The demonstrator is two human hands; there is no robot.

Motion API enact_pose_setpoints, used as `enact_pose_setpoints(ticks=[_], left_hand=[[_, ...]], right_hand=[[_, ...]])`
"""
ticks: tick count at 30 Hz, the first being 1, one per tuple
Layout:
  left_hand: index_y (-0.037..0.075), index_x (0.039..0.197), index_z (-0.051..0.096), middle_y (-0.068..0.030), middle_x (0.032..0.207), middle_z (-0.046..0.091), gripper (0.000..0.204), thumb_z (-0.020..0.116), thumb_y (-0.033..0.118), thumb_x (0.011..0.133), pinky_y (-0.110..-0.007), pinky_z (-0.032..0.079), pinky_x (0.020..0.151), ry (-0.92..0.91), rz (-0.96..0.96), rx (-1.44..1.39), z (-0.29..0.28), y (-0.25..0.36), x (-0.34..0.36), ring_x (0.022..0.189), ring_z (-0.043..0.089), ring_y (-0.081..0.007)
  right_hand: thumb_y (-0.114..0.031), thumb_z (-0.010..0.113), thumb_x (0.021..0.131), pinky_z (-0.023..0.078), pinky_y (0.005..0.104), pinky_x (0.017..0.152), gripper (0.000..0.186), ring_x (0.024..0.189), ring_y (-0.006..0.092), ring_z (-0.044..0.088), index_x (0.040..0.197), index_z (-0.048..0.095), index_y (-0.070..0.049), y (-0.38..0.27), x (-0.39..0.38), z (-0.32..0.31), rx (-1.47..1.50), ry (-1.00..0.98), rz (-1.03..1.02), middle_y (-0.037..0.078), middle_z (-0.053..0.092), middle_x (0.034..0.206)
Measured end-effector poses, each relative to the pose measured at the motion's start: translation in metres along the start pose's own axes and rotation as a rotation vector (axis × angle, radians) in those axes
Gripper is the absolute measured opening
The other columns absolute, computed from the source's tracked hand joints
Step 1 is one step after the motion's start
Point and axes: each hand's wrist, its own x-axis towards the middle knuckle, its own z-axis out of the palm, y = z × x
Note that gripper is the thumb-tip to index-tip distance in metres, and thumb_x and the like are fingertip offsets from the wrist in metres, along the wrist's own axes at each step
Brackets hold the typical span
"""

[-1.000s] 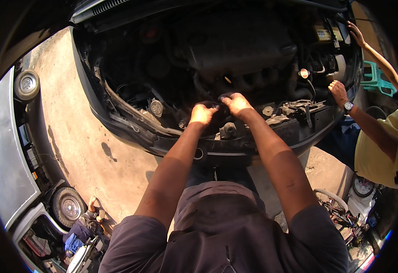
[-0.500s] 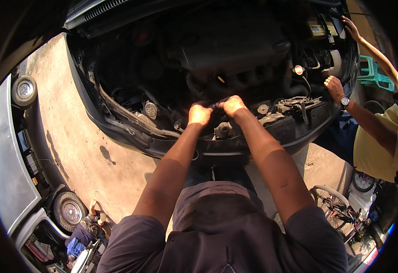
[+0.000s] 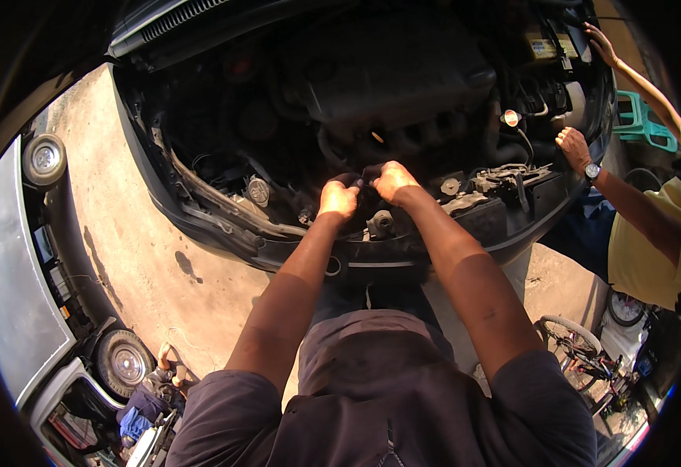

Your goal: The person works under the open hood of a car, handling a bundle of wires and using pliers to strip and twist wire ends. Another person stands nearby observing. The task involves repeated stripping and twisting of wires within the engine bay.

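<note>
Both my arms reach over the front edge of a dark car (image 3: 383, 255) into its engine bay. My left hand (image 3: 339, 198) is closed, with its thumb toward the middle. Beside it, my right hand (image 3: 393, 184) is closed too, a small gap between the two. The fingertips are in deep shadow, and whatever they grip is too dark to make out. Just beyond lies the black engine cover (image 3: 395, 86). A round metal part (image 3: 382, 223) sits below my right hand, near the front crossmember.
At the right, another person in a yellow shirt (image 3: 644, 257) rests a watch-wearing hand (image 3: 575, 152) on the bay's edge. A battery (image 3: 549, 48), a round cap (image 3: 510, 118), a green plastic stool (image 3: 644, 121) and a bicycle (image 3: 578, 350) are there. A grey vehicle (image 3: 17, 272) stands left.
My two hands have drawn slightly apart, the right one shifting a little left and up. The other person's hands stay at the bay's edge.
</note>
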Motion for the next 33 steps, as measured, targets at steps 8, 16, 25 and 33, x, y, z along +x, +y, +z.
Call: enact_pose_setpoints(ticks=[8, 16, 25, 33], left_hand=[[-0.002, 0.125, 0.074, -0.0163, 0.103, 0.081, 0.031, 0.072, 0.019, 0.102, -0.038, 0.056, 0.083, 0.050, -0.035, -0.089, 0.005, 0.002, -0.013, 0.087, 0.073, -0.0235], [-0.004, 0.122, 0.075, -0.0142, 0.103, 0.081, 0.032, 0.075, 0.017, 0.100, -0.034, 0.055, 0.083, 0.152, 0.033, -0.044, 0.005, -0.023, 0.004, 0.089, 0.072, -0.0186], [-0.002, 0.119, 0.078, -0.0096, 0.103, 0.081, 0.025, 0.074, 0.016, 0.101, -0.032, 0.053, 0.085, 0.117, -0.151, -0.169, 0.013, -0.028, 0.009, 0.090, 0.070, -0.0170], [0.000, 0.122, 0.077, -0.0129, 0.103, 0.081, 0.028, 0.072, 0.019, 0.102, -0.036, 0.054, 0.088, 0.055, -0.070, -0.121, 0.010, -0.020, 0.004, 0.092, 0.071, -0.0196]], right_hand=[[-0.016, 0.068, 0.098, 0.056, 0.0454, 0.104, 0.032, 0.120, 0.0379, 0.070, 0.128, 0.077, -0.010, -0.006, 0.008, 0.005, -0.498, -0.004, -0.057, 0.020, 0.076, 0.125], [-0.022, 0.069, 0.099, 0.056, 0.0457, 0.105, 0.033, 0.121, 0.0372, 0.070, 0.129, 0.075, -0.008, -0.014, -0.007, 0.004, -0.508, 0.021, -0.129, 0.020, 0.075, 0.127], [-0.021, 0.073, 0.098, 0.056, 0.0440, 0.103, 0.035, 0.120, 0.0370, 0.071, 0.132, 0.076, -0.012, -0.024, -0.015, -0.003, -0.367, 0.012, 0.079, 0.020, 0.075, 0.127], [-0.022, 0.068, 0.098, 0.055, 0.0445, 0.106, 0.037, 0.124, 0.0370, 0.069, 0.134, 0.074, -0.013, -0.015, 0.001, 0.003, -0.446, -0.045, 0.033, 0.021, 0.074, 0.129]])
